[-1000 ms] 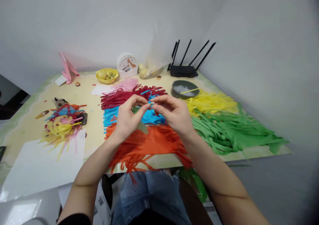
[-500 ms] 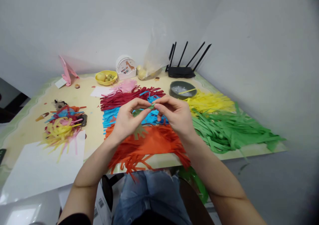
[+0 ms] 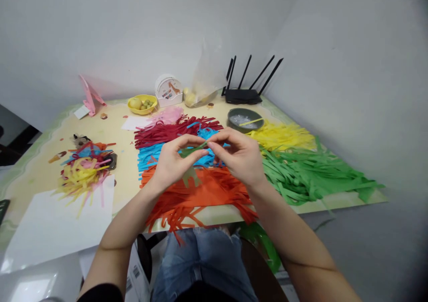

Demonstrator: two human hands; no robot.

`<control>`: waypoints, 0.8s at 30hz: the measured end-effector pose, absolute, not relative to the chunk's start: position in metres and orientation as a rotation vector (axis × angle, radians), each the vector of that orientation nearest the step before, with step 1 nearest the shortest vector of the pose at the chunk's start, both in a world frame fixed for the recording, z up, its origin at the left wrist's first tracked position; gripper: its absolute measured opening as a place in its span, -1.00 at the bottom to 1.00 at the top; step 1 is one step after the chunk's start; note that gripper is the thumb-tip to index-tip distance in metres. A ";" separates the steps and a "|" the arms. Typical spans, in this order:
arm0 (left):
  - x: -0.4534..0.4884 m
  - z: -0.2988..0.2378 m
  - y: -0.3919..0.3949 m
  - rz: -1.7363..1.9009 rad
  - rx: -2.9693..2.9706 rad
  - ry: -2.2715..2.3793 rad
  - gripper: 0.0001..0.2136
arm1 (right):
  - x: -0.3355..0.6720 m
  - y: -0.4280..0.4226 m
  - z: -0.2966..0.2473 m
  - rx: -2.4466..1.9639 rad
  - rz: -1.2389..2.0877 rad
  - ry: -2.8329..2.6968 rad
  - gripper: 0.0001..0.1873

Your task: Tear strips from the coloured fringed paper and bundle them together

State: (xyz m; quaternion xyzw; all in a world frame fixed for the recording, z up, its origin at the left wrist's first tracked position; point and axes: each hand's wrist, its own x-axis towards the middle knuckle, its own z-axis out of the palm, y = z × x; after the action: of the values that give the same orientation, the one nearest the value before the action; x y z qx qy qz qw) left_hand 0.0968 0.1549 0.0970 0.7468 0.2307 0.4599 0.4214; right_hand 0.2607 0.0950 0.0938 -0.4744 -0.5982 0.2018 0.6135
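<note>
Well, the biggest thing is the table (image 3: 122,132), which runs under both my grips and out past them on each side. Just right of my right grip (image 3: 240,159) lies a big heap of green fringe (image 3: 321,172). Right under my grips is the orange fringe (image 3: 214,189), with some strips hanging over the table's near edge. Past my grips is the dark red fringe (image 3: 177,130), and the blue fringe (image 3: 147,156) peeks out behind my fingers and left of my left grip (image 3: 174,160). Beyond my right grip are the yellow fringe (image 3: 284,134) and then a dark bowl (image 3: 240,126).

The smallest thing is the thin green piece (image 3: 194,150), up off the table between my grips. My right grip pinches one end, thumb against finger. My left grip curls around it, thumb below and finger above, but I can't tell if those tips press on it. A pale green bit (image 3: 191,178) hangs below my left grip; I can't see if it's joined on.

I think the thin green piece is very light, soft and floppy, and could rip if pulled hard. It doesn't look slippery. A small pinch near each end seems best.
</note>
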 end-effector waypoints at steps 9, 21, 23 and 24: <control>0.088 0.093 0.144 1.028 1.586 0.667 -0.78 | 0.251 0.086 0.096 -1.012 0.351 -1.317 -0.93; -0.151 0.061 0.117 1.240 2.027 1.998 -0.81 | 0.257 0.029 0.027 -1.233 0.590 -1.395 -0.79; -0.195 0.065 0.125 1.288 2.066 2.211 -0.83 | 0.261 0.024 0.012 -1.295 0.564 -1.444 -0.80; -0.206 0.064 0.132 1.266 2.104 2.236 -0.83 | 0.260 0.023 0.006 -1.313 0.532 -1.489 -0.81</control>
State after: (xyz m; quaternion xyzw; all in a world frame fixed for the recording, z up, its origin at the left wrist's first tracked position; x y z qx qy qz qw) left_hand -0.2064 0.1317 0.0639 0.6311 0.6705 0.3796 -0.0896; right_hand 0.2602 0.0231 0.0064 -0.5469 -0.6203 0.2216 0.5167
